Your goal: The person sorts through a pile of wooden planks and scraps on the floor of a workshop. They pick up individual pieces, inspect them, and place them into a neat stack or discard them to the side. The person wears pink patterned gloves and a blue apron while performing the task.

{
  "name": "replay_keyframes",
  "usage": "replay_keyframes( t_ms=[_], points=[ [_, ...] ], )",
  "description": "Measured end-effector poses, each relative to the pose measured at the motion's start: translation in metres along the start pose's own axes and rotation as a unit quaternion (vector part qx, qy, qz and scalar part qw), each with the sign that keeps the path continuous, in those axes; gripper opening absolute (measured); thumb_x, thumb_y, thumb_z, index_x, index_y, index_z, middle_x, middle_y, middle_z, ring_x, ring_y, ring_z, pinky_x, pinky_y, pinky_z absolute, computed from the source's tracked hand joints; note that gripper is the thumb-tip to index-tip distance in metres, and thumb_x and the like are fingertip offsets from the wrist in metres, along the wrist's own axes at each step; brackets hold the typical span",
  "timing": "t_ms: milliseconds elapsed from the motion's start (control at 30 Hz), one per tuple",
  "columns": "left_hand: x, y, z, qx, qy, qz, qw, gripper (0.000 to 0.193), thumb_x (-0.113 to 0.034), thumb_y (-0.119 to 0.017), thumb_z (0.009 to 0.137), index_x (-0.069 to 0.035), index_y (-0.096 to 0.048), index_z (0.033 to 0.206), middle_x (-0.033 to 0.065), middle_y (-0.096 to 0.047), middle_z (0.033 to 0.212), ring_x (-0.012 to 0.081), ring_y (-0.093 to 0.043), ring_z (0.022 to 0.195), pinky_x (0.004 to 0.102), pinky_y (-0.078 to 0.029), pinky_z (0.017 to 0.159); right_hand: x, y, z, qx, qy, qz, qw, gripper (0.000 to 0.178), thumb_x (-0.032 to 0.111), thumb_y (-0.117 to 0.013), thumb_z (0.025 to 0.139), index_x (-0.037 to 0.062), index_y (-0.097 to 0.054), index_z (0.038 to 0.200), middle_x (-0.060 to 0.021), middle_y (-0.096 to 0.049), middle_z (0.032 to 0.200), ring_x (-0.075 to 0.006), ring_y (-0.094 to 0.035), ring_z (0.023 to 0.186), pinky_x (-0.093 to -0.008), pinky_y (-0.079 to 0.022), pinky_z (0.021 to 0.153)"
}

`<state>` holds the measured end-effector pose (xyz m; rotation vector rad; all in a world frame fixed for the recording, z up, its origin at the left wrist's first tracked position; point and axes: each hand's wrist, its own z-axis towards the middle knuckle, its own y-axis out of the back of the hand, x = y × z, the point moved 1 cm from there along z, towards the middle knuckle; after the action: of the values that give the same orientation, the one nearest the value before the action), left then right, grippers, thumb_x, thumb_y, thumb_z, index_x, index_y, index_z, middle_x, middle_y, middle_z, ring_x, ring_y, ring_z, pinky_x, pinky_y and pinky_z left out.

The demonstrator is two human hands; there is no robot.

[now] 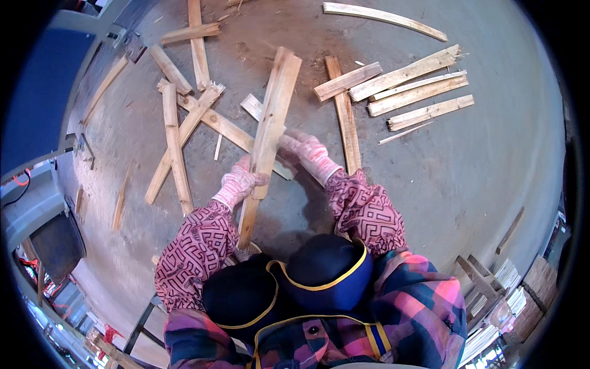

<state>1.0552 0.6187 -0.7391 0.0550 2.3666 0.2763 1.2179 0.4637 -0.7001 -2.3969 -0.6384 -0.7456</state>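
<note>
Wooden strips [275,111] laid lengthwise together, one narrower and reaching lower, slant upright in front of me. My left hand [238,182], in a pink and white knit glove, is closed around their lower left side with the thumb across the front. Beside their right edge is my right hand [307,152], gloved alike and slightly blurred. Its fingers are stretched toward the strips, and the fingertips meet or nearly meet the edge. Behind the strips a longer wooden slat [224,128] lies diagonally on the grey floor [424,203].
Several loose slats [178,147] lie crossed at the left. More pieces with jagged ends [418,95] lie side by side at the right, near an upright slat [346,123]. A blue panel [43,86] stands far left. Stacked wood [538,286] is at lower right.
</note>
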Motion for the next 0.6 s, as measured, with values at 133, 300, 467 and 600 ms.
replay_keyframes(
  t_ms=[133, 300, 467, 600],
  points=[
    [-0.055, -0.003, -0.01, 0.024, -0.015, 0.073, 0.997, 0.069, -0.028, -0.075, 0.072, -0.005, -0.05, 0.132, 0.0186, -0.063, 0.12, 0.0298, -0.059, 0.112, 0.0386, -0.045, 0.098, -0.003, 0.013, 0.023, -0.038, 0.144, -0.085, 0.985, 0.043, 0.027, -0.068, 0.089, 0.004, -0.056, 0.123, -0.0102, -0.064, 0.102, -0.0212, -0.063, 0.097, -0.034, -0.054, 0.079],
    [-0.138, 0.004, -0.005, 0.014, -0.087, 0.07, 0.994, 0.084, -0.059, -0.07, 0.076, -0.004, -0.048, 0.136, 0.0239, -0.058, 0.125, 0.0319, -0.055, 0.118, 0.0378, -0.042, 0.101, 0.054, 0.008, 0.048, -0.159, 0.128, -0.004, 0.979, 0.045, 0.017, -0.072, 0.081, -0.003, -0.056, 0.118, -0.0145, -0.065, 0.105, -0.0277, -0.066, 0.091, -0.0369, -0.055, 0.081],
    [-0.162, 0.002, -0.007, 0.127, -0.096, -0.348, 0.924, 0.071, -0.039, -0.069, 0.087, -0.008, -0.04, 0.144, 0.0092, -0.063, 0.112, 0.0156, -0.065, 0.094, 0.0293, -0.057, 0.074, 0.114, 0.034, 0.06, -0.1, 0.143, 0.222, 0.959, 0.04, 0.019, -0.062, 0.082, -0.0029, -0.049, 0.113, -0.0231, -0.064, 0.089, -0.0365, -0.067, 0.074, -0.045, -0.06, 0.067],
    [-0.209, 0.0, -0.021, 0.118, -0.093, -0.362, 0.92, 0.063, -0.032, -0.074, 0.082, -0.005, -0.047, 0.133, 0.0129, -0.063, 0.103, 0.0212, -0.066, 0.079, 0.0363, -0.06, 0.066, 0.14, 0.023, 0.032, -0.133, 0.145, 0.204, 0.959, 0.036, 0.023, -0.061, 0.084, -0.002, -0.058, 0.109, -0.018, -0.067, 0.084, -0.0318, -0.068, 0.075, -0.0429, -0.058, 0.068]
  ],
)
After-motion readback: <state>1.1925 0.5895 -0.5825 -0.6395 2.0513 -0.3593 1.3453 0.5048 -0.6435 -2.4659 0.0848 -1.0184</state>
